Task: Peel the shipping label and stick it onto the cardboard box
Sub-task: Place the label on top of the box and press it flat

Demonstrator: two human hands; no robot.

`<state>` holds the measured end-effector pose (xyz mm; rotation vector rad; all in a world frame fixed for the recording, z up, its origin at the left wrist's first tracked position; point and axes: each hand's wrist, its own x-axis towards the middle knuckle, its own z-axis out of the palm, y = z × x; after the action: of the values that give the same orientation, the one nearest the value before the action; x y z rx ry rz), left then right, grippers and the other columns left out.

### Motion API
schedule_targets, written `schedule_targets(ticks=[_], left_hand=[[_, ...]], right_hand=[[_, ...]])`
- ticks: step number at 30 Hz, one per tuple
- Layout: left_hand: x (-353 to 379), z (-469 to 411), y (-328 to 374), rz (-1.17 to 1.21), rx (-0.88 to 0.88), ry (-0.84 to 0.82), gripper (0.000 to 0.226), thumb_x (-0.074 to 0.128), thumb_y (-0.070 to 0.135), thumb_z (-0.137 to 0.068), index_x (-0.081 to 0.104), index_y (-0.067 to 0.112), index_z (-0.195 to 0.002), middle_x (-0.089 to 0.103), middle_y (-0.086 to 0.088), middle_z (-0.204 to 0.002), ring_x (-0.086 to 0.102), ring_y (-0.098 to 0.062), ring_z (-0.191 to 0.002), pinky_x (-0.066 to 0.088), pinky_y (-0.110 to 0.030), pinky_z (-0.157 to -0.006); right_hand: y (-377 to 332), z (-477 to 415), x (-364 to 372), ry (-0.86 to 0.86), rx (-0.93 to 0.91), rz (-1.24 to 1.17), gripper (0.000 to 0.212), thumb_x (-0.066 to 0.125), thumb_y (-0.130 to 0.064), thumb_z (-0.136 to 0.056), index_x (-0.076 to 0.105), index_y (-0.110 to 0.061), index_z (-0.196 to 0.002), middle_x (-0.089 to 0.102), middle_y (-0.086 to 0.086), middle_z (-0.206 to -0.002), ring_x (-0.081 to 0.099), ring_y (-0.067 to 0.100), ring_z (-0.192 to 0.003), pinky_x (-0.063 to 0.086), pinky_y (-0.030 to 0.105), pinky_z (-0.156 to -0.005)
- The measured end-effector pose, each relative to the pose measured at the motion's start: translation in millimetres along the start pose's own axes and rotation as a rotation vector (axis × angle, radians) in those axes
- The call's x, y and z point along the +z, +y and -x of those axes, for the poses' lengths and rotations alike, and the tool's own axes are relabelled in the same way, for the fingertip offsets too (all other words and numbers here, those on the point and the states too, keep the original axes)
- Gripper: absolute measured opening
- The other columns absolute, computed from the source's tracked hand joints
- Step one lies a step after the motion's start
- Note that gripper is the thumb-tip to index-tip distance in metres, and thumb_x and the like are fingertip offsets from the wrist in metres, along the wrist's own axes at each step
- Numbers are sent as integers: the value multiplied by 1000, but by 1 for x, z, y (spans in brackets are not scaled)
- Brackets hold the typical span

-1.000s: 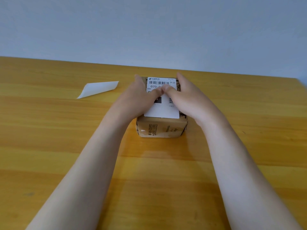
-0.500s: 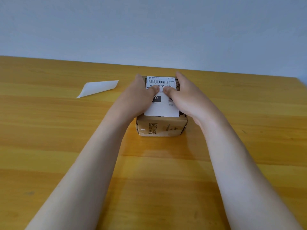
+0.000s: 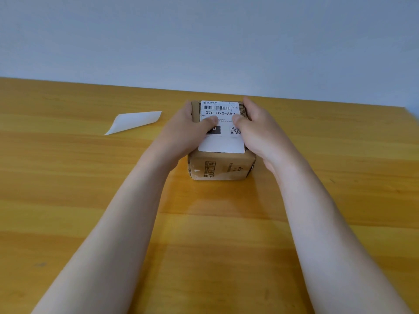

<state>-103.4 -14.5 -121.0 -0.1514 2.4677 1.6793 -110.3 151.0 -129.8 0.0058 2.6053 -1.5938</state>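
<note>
I see the cardboard box (image 3: 221,165) standing on the wooden table (image 3: 90,189), and I place the rest by it. The shipping label (image 3: 223,141) lies flat on the box's top, with its barcode at the far edge. My left hand (image 3: 188,130) wraps the box's left side and its thumb presses on the label. My right hand (image 3: 260,130) wraps the box's right side, thumb on the label as well; the two thumbs are apart. A white backing sheet (image 3: 133,122) lies on the table, well to the left of the box, with one corner curled up.
</note>
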Motion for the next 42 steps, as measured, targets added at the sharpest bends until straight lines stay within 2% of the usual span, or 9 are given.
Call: schedule_targets(ticks=[3,7,11,18,22,26,28,31,42], left_hand=[[0,2,2,-18,134,-4,70,72,32,-100,39,39,-161,54,20,-131,66,-6,-109,59,-27,-86],[-3,1,2,-80,230,108,29,74,29,-98,77,37,-126,67,12,-127,65,-10,-120,59,-40,-98],[-3,0,-1,-92,200,75,20,76,28,-97,82,30,-116,60,13,-125,46,1,-124,41,-17,-82],[-3,-2,-3,-53,143,98,17,80,26,-93,83,33,-108,56,-1,-157,42,-11,-151,46,-42,-113],[-2,-1,-3,-13,126,110,13,83,24,-91,83,34,-99,53,-3,-162,37,-11,-157,44,-48,-118],[1,-5,-6,34,76,139,11,85,33,-87,74,30,-87,74,8,-123,75,-17,-106,65,-42,-88],[3,-6,-8,74,51,150,21,86,31,-87,68,24,-92,74,11,-107,78,-15,-84,65,-37,-70],[4,-7,-8,110,66,172,21,83,25,-91,63,24,-97,70,16,-108,78,-14,-82,65,-32,-60],[-1,-9,-11,281,81,67,69,53,9,-109,31,47,-162,45,-1,-167,64,-21,-135,66,-38,-90]], right_hand=[[-6,6,-2,-3,-64,-4,58,62,-27,-104,42,-40,-157,53,-21,-140,58,-9,-115,45,5,-82],[-10,9,-1,74,-124,46,20,74,-30,-96,78,-39,-114,45,-3,-162,30,6,-153,30,27,-108],[-9,9,-2,108,-122,80,13,79,-29,-90,82,-38,-98,50,1,-159,34,8,-151,31,35,-114],[-8,8,-2,115,-95,39,12,78,-27,-92,82,-32,-102,47,-5,-158,35,11,-149,28,19,-103],[-5,7,-3,101,-105,0,12,78,-25,-92,82,-27,-103,54,-13,-133,43,0,-125,28,-7,-72],[0,2,2,136,-59,-49,20,79,-31,-90,72,-28,-108,62,-18,-121,63,-8,-94,49,7,-67],[1,2,5,147,-28,-89,34,78,-32,-91,62,-30,-121,57,-28,-108,64,-18,-70,50,11,-52],[2,1,6,171,-56,-81,39,72,-30,-95,54,-32,-130,53,-31,-107,62,-14,-76,50,11,-53],[5,-1,0,171,-54,-94,51,44,-15,-110,30,-38,-153,43,-3,-163,68,9,-111,54,17,-58]])
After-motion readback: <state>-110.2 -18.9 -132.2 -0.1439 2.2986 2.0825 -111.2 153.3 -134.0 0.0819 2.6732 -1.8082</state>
